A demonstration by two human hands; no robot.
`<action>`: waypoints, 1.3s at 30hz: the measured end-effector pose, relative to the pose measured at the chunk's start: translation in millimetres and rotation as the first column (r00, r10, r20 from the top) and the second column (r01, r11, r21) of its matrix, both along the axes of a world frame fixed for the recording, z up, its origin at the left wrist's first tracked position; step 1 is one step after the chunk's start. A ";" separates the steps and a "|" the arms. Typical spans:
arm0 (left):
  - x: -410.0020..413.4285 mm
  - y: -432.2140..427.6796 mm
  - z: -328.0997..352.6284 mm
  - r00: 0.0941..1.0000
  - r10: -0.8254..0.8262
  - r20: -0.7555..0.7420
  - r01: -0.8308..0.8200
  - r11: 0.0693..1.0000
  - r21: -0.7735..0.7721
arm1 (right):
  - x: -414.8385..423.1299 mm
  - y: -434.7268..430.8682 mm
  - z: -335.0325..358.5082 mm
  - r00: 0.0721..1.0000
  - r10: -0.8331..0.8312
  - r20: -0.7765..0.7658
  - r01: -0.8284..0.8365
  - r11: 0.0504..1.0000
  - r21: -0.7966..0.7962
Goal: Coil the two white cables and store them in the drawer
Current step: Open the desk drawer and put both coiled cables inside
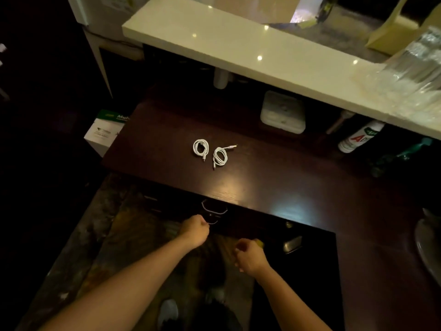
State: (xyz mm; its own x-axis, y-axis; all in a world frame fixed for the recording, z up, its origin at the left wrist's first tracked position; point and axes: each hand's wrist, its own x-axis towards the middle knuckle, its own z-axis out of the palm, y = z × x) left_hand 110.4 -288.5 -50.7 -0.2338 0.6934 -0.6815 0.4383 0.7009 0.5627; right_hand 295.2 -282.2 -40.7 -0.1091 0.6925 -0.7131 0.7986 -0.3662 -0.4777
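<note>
Two coiled white cables lie side by side on the dark wooden desk (262, 177): the left cable (200, 148) and the right cable (220, 156), whose plug end sticks out to the right. Below the desk's front edge the drawer front shows two metal handles, an upper one (214, 207) and a lower one (213, 222). My left hand (196, 231) is closed in a fist at the lower handle, its fingers seemingly hooked on it. My right hand (250, 256) hovers lower right, loosely curled with nothing visible in it.
A white shelf (238, 44) overhangs the desk's back. Under it sit a white box (282, 112) and a spray can (360, 137). A white carton (105, 132) stands left of the desk. A metal dish (429, 247) lies at the right edge.
</note>
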 end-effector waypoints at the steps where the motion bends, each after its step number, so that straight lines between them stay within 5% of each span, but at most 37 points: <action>1: -2.8 2.3 -4.3 0.991 -0.111 -0.077 0.113 0.993 0.019 | -3.5 3.7 -3.2 0.998 0.060 0.020 -0.060 0.998 0.021; 6: -15.7 24.6 -56.7 0.803 -0.436 -0.406 0.503 0.861 0.071 | -28.1 40.4 -45.7 0.973 0.217 0.084 -0.226 0.967 0.121; 12: -10.1 52.5 -147.8 0.556 -0.633 -0.539 0.734 0.678 -0.037 | -48.9 75.8 -133.9 0.806 0.489 0.334 -0.576 0.778 0.252; 15: -7.9 62.3 -175.5 0.558 -0.599 -0.574 0.725 0.688 -0.013 | -49.9 78.7 -162.3 0.745 0.531 0.404 -0.651 0.712 0.264; 21: -4.6 69.9 -198.6 0.689 -0.399 -0.605 0.627 0.747 0.221 | -51.5 79.1 -178.8 0.869 0.367 0.331 -0.494 0.688 0.531; 27: -8.5 46.7 -193.4 0.679 -0.376 -0.630 0.687 0.628 0.365 | -50.6 58.5 -182.6 0.883 0.353 0.310 -0.469 0.650 0.598; 39: -3.2 -47.7 -191.7 0.641 -0.470 -0.607 0.713 0.657 0.245 | -36.4 -33.5 -182.9 0.835 0.437 0.335 -0.549 0.709 0.442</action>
State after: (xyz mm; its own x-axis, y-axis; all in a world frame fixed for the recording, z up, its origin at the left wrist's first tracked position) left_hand 107.3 -336.3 -242.4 0.1517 0.9672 -0.2036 0.9403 -0.0777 0.3315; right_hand 258.8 -315.7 -223.5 -0.4395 0.8379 -0.3237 0.8887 0.3535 -0.2919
